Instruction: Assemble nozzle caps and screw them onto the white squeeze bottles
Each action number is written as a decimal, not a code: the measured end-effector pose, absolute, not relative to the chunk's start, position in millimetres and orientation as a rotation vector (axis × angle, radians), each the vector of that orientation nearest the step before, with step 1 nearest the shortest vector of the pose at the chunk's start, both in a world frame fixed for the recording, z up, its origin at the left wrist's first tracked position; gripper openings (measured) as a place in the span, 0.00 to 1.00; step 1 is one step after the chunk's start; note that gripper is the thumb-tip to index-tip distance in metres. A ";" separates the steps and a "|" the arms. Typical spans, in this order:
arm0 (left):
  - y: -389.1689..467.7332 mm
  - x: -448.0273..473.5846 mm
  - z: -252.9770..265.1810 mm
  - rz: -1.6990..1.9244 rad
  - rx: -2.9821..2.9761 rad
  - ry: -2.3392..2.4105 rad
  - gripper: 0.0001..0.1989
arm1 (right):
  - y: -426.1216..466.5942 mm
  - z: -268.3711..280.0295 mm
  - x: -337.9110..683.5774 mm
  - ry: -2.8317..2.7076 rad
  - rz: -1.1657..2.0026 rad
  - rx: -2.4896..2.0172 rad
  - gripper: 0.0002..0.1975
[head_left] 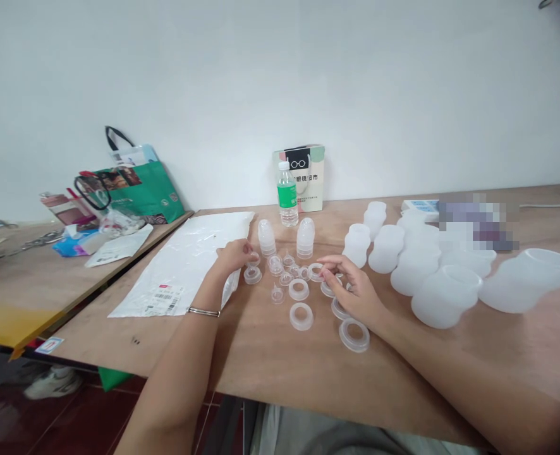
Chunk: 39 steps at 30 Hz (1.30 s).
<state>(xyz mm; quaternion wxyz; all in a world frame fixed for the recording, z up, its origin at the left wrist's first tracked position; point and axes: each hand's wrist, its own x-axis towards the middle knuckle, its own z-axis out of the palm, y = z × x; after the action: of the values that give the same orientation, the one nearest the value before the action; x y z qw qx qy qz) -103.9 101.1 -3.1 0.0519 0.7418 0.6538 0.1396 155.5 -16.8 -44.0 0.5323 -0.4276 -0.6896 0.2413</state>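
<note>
My left hand (pixel 235 256) is closed, its fingertips pinching a translucent bottle collar ring (pixel 254 258). Just below it stands a collar with a clear nipple (pixel 252 274) in it. My right hand (pixel 351 287) has its thumb and fingers together at the right edge of another collar ring (pixel 315 272). Under and beside that hand lie several more rings, one of them a bare ring (pixel 354 335) near the front. Between the hands are loose clear nipples (pixel 277 293) and two stacks of clear domed caps (pixel 267 237), (pixel 305 238).
Frosted bottle bodies (pixel 445 297) crowd the right side. A white mailing bag (pixel 180 265) lies at left. Behind stand a water bottle (pixel 287 196) and a paper gift bag (pixel 313 180). A green bag (pixel 147 189) sits on the adjoining left table.
</note>
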 end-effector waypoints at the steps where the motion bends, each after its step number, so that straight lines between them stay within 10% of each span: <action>1: 100.2 -103.4 -1.8 0.425 2.268 1.977 0.14 | -15.9 -43.6 156.0 -1.660 0.566 -1.023 0.09; 16: 73.3 -72.1 5.4 0.320 2.729 1.272 0.13 | -34.3 -39.0 141.5 -2.410 0.365 -1.068 0.12; 24: 62.9 -65.2 23.1 1.122 2.677 1.079 0.10 | -23.4 -36.2 146.3 -1.660 0.628 -1.008 0.18; 39: 41.3 -23.4 -7.5 0.740 1.996 0.609 0.18 | -16.9 -38.8 154.0 -1.794 0.467 -1.132 0.17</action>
<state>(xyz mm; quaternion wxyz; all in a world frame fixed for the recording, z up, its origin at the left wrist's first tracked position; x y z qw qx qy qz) -23.4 41.3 -7.5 0.4473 0.8063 0.2460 0.2989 154.0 -16.9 -38.8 0.4658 -0.4612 -0.7308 0.1904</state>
